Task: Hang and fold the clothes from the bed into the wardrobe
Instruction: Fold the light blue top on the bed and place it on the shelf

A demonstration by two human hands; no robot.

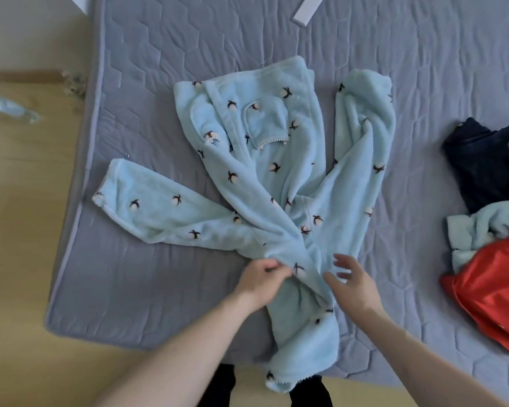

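Observation:
A light blue fleece pyjama top (265, 160) with small dark-and-pink motifs lies spread on the grey quilted mattress (394, 83). One sleeve stretches out to the left; another part hangs over the near edge of the bed. My left hand (262, 277) pinches a fold of the fleece near the bed's front. My right hand (353, 280) hovers just beside it with fingers spread and relaxed, holding nothing. The wardrobe is out of view.
At the right edge lie a dark navy garment (482, 163), another light blue fleece piece (479, 230) and a shiny red garment (494, 292). A white strip (307, 8) lies at the top of the mattress. A clear plastic bottle (9, 108) rests on the wooden floor at left.

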